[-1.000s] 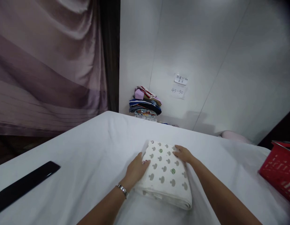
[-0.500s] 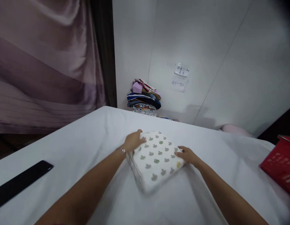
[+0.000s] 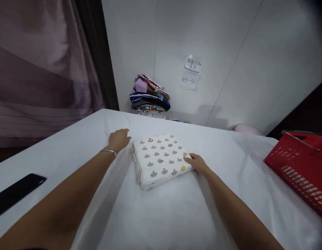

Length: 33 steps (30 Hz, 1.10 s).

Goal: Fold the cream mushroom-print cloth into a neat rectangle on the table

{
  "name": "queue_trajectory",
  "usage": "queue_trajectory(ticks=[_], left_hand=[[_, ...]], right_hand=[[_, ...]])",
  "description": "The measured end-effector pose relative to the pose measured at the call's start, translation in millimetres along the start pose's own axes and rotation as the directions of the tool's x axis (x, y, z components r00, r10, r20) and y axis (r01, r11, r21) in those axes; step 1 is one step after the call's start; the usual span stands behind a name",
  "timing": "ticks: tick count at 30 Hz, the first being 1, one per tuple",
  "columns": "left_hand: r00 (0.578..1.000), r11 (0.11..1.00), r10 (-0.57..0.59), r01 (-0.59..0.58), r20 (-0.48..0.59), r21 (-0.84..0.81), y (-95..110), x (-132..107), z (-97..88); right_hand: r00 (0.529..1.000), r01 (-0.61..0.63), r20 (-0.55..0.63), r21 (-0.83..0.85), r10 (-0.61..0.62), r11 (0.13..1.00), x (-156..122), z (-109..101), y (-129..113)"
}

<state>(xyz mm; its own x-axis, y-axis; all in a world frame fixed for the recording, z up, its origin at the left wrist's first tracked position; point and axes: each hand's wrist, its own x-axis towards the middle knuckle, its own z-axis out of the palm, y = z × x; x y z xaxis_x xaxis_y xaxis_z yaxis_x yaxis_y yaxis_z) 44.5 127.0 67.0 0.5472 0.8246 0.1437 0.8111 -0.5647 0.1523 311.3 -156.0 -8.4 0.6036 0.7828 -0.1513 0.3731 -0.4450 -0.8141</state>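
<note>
A folded white cloth (image 3: 159, 159) printed with small grey, green, red and yellow mushrooms lies on the white table (image 3: 176, 208). My left hand (image 3: 119, 139) rests on the table just left of the cloth's far left corner, fingers loosely curled, holding nothing. My right hand (image 3: 196, 163) lies at the cloth's near right corner, its fingertips touching the edge. A thin bracelet sits on my left wrist.
A red plastic basket (image 3: 298, 166) stands at the table's right edge. A black flat object (image 3: 15, 192) lies at the left. A stack of folded clothes (image 3: 149, 99) sits against the white wall beyond the table, under two paper notes (image 3: 191, 73). A curtain hangs left.
The cloth has been turned and slid away from me toward the far side. My left hand came off the cloth and now rests beside it; my right hand stayed at its right corner.
</note>
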Motion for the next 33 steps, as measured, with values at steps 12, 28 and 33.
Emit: queue_trajectory(ticks=[12, 28, 33], left_hand=[[0.878, 0.844, 0.477, -0.444, 0.042, -0.301, 85.7, -132.2, 43.3], [0.982, 0.87, -0.184, 0.146, -0.035, -0.47, 51.9, -84.5, 38.3], [0.942, 0.78, -0.303, 0.332, 0.143, -0.531, 50.8, -86.2, 49.1]], right_hand=[[0.998, -0.037, 0.062, 0.087, 0.032, 0.996, -14.8, -13.8, -7.9], [0.998, 0.055, -0.007, -0.068, -0.056, 0.996, -33.3, -6.4, 4.1], [0.998, 0.056, 0.002, -0.081, -0.056, 0.995, -33.1, -5.0, 7.1]])
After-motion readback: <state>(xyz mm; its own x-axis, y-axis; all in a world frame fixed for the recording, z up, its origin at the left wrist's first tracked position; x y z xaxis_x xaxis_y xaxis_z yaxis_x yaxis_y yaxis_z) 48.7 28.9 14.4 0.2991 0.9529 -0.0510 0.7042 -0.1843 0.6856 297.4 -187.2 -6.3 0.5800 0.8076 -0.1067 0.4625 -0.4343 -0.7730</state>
